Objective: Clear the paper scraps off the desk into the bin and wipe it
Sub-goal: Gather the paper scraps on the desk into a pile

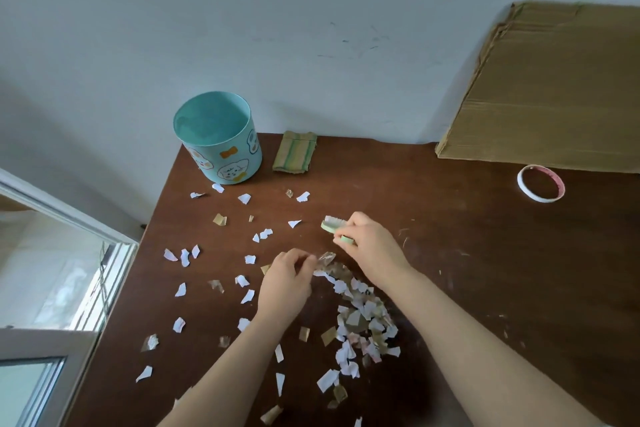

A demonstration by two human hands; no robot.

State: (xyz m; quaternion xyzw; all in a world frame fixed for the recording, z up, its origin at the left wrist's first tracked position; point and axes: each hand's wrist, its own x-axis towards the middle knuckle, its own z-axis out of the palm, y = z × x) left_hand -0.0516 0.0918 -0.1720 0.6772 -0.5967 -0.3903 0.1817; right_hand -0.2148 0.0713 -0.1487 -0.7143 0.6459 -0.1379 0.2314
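this looks like a plain room in a home rather than a fitted office. a scratched brown desk (450, 253) sits against a bare, scuffed pale wall (311, 10), with a metal-framed window (52, 270) just to its left. a cartoon-printed bin (221, 156) and a folded cloth (294, 156) sit at the far edge, and flattened cardboard (554, 87) leans on the wall at far right, near a roll of tape (541, 183).
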